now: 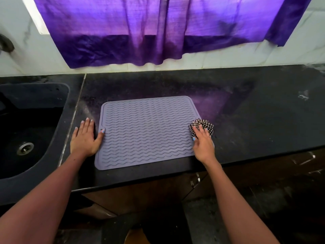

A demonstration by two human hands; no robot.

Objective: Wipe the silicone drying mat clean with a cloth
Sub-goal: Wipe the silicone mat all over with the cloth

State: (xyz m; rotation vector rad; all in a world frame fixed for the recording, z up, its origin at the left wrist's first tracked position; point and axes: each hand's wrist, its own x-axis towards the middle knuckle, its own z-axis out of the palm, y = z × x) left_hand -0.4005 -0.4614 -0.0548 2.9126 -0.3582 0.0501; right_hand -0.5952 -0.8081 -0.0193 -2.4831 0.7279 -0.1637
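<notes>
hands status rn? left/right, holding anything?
Left hand: open, flat on the counter, thumb on the mat edge.
Right hand: fingers on the checked cloth at the mat's right edge; grip cannot be told.
</notes>
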